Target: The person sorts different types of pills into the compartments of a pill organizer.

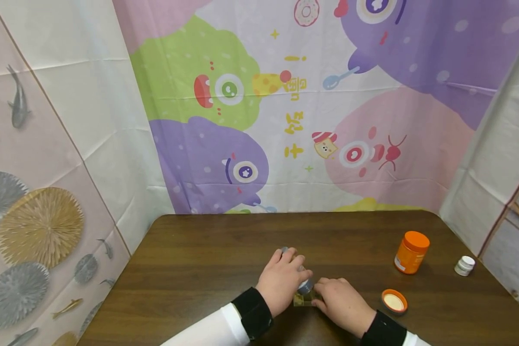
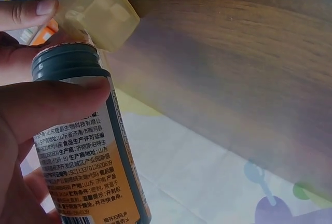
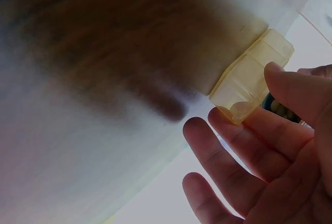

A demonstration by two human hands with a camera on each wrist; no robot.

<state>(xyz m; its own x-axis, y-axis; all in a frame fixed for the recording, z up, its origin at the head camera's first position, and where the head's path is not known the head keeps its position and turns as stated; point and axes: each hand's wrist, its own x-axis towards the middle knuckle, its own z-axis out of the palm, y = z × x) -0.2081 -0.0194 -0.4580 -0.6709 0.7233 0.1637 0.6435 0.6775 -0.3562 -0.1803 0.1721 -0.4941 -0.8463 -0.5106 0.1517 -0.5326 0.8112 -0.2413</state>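
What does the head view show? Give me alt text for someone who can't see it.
A left hand holds a tilted bottle by a yellowish translucent box in the right hand, at a brown table. Farther right are an orange jar, a small white bottle and an orange-rimmed lid.

"Where did the widest view look from?"

"From the head, facing forward and down over the left hand (image 1: 282, 283) and right hand (image 1: 343, 303), across the desk (image 1: 216, 250) to the printed cloth (image 1: 294, 187) behind. It stood farthest off."

"And the left wrist?"

"Very near: the bottle (image 2: 85, 146) loomed at its left side. It looked past the fingers, turned over, with the desk above and the cloth below."

"The right one?"

"Close too, looking along the palm side toward the fingertips, tilted, with the hand at lower right."

"Did they overlap?"

"All three caught the yellowish box (image 3: 249, 79); the head and left wrist views also shared the bottle and cloth."
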